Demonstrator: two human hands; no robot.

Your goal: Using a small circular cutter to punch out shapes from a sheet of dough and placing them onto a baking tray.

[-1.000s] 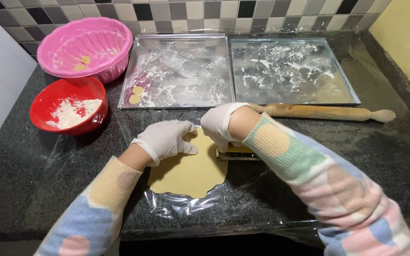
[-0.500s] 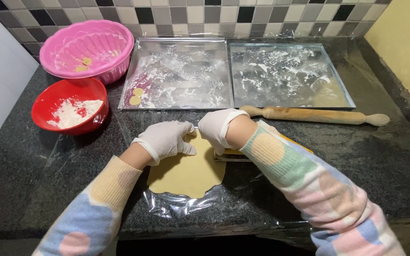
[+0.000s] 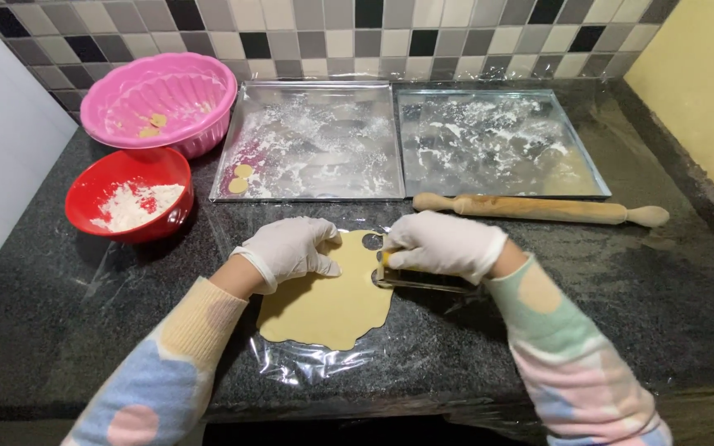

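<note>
A person wearing white gloves and pastel patterned sleeves is working at a dark granite counter (image 3: 59, 330). A flat sheet of yellow dough (image 3: 328, 301) is lying on clear plastic film (image 3: 307, 367) at the counter's front. The left hand (image 3: 291, 250) is pressing down on the dough's upper left edge, fingers loosely curled. The right hand (image 3: 440, 244) is pinching a small cutter (image 3: 383, 264) at the dough's right edge, beside a round hole (image 3: 372, 241). Behind are lying a wooden rolling pin (image 3: 539, 209), two floured metal trays (image 3: 311, 140), a pink bowl (image 3: 163, 99) and a red bowl of flour (image 3: 130, 198).
</note>
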